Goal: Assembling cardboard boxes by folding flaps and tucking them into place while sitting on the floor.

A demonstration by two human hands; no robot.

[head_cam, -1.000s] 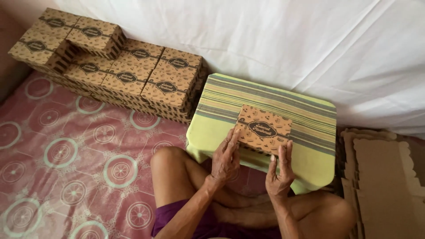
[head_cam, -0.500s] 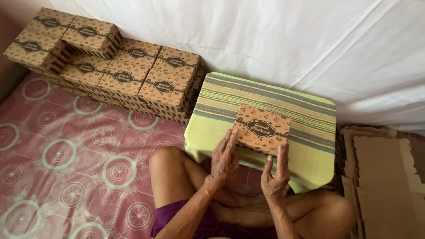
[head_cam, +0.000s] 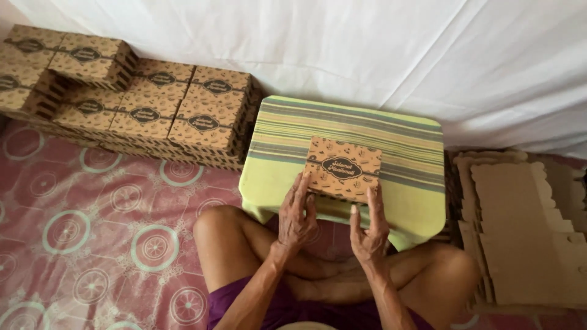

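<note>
Both hands barely moved: left hand [head_cam: 297,214] and right hand [head_cam: 369,227], fingers open, touched the box [head_cam: 343,168] (long axis crosswise) on the stool [head_cam: 403,208], room around.

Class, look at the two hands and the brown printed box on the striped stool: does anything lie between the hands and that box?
Nothing visible does. The left hand and right hand are at the near edge of the brown box, fingers on it, on the green striped stool.

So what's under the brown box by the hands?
The printed brown box sits on a small green striped table. Both hands' fingers touch its near edge. The table patch beneath it and the box's inside are hidden.
</note>
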